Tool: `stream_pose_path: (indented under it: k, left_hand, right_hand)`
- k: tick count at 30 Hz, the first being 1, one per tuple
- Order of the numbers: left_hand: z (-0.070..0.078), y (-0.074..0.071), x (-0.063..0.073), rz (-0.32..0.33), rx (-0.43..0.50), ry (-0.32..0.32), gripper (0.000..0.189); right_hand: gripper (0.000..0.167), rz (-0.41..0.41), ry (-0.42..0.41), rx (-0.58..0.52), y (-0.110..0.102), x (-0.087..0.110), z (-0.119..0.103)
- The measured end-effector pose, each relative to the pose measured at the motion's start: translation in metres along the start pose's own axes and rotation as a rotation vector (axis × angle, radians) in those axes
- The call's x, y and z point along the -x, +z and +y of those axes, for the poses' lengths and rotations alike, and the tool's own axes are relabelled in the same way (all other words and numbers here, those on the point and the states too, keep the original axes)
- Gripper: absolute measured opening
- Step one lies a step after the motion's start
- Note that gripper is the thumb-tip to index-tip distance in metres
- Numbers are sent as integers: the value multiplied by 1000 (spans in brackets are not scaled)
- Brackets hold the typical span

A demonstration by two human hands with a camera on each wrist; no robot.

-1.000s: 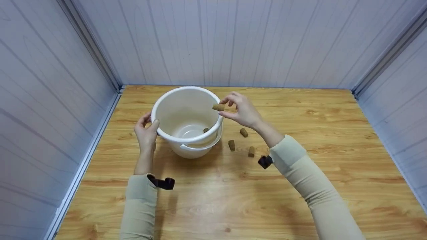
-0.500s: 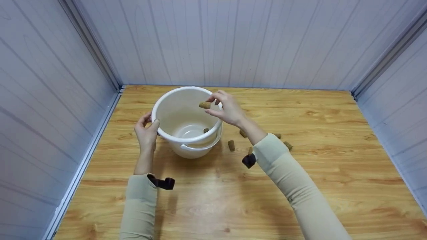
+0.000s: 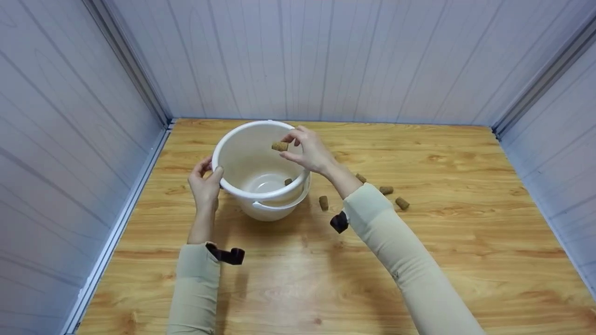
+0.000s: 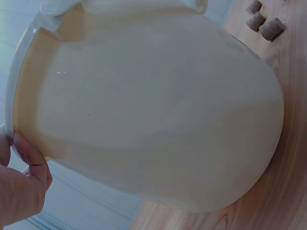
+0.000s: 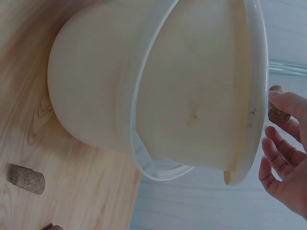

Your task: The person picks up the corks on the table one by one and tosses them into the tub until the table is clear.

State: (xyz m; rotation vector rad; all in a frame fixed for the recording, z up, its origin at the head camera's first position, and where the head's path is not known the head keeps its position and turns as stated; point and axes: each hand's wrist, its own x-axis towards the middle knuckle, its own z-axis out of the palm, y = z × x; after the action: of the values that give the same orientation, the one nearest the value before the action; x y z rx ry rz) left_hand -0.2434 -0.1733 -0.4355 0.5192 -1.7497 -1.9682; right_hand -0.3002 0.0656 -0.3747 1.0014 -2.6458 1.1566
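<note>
Pinching a cork (image 3: 280, 146) in its fingers (image 3: 293, 135), the right hand (image 3: 313, 152) hovers over a white bucket (image 3: 263, 212), the left hand (image 3: 205, 186) gripping the bucket's left rim. Another cork (image 3: 288, 182) lies inside the bucket; loose corks (image 3: 386, 190) dot the worktop (image 3: 465, 232) to its right.

The small brown cylindrical cork (image 3: 280, 146) pinched by the right grip (image 3: 311, 151) looks matt, rough and speckled, as do the scattered brown cork pieces (image 3: 402, 203) below that grip. The round white plastic bucket (image 4: 158, 105) held by the left grip (image 3: 205, 185) has smooth sides and a glossier rim (image 5: 259, 72). Beneath both grips, the yellow-brown wood-grained counter (image 3: 288, 284) looks smooth and glossy, whereas the beige sleeves (image 3: 414, 253) are matt cloth.
</note>
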Motion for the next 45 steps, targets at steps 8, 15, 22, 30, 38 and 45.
stream_pose_path:
  k: [8, 15, 22, 30, 38, 45]
  left_hand:
    - [0, -1, -1, -3, 2, -17, 41]
    - [-1, 0, -1, 3, 3, -15, 42]
    - [-1, -1, -1, 0, -4, 8, 41]
    - [0, 0, 0, 3, -3, -10, 41]
    - [1, 0, -1, 16, -8, -6, 40]
    - [2, 0, -1, 3, -8, -19, 42]
  right_hand:
    - [29, -29, 17, -6, -1, -2, -2]
    - [33, -8, -6, -13, -3, -1, 0]
    - [33, 32, -22, -37, -6, 2, 2]
    - [31, 76, -40, -79, -10, 10, 5]
    - [29, 132, -107, -97, -15, 27, 16]
    - [28, 157, -77, -121, -19, 42, 27]
